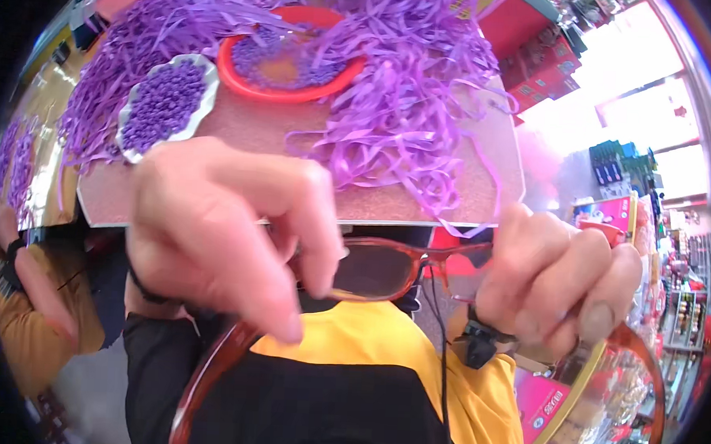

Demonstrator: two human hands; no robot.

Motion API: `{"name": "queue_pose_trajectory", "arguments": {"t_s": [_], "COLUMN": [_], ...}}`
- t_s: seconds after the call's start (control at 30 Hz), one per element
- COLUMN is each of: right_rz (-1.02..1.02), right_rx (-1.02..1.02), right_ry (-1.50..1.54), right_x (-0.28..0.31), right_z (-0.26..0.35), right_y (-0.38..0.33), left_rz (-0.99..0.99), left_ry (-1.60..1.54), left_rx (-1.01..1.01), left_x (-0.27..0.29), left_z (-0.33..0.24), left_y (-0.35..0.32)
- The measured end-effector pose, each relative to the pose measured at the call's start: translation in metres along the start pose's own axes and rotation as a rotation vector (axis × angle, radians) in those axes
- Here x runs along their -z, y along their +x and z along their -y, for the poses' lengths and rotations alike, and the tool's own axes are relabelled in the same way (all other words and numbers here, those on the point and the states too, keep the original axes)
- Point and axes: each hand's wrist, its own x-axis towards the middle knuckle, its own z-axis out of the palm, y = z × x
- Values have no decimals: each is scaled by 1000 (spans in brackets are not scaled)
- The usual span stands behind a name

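A: What are the hands doing?

B: Both are raised close to the camera, holding a pair of glasses (385, 271) with a reddish-brown, see-through frame and dark lenses. The left hand (220, 224) has its fingers curled together, pinching the frame at the left lens. The right hand (559, 286) is closed around the right end of the frame, where an arm of the glasses curves down past it.

A: Where do the glasses sit in the scene?

B: In mid-air between the two hands, in front of the person's yellow and black top (364, 389), just below the near edge of a table (248, 126).

A: What is on that table?

B: A big tangle of purple paper strips (409, 89) spreads over the speckled top. Among them sits a red round plate (286, 92) with purple bits in it, and to its left a white scalloped dish (166, 103) heaped with small purple beads.

A: Anything else nearby?

B: A black cord (442, 337) hangs down past the right wrist, which wears a dark strap. At far left, another person's arm in a mustard sleeve (42, 319). On the right, bright shop shelves, blurred
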Motion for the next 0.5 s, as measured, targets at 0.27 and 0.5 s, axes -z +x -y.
{"name": "queue_pose_trajectory", "arguments": {"t_s": [0.27,0.5], "right_rz": [-359,-498], "right_rx": [127,230], "right_ry": [-54,-388], "right_x": [-38,-26], "right_z": [12,30], "right_y": [25,2], "left_rz": [-59,-39], "left_ry": [-64,-16], "left_rx": [-184,-216], "left_x": [-2,-10], "left_z": [9,26], "left_y": [18,9]}}
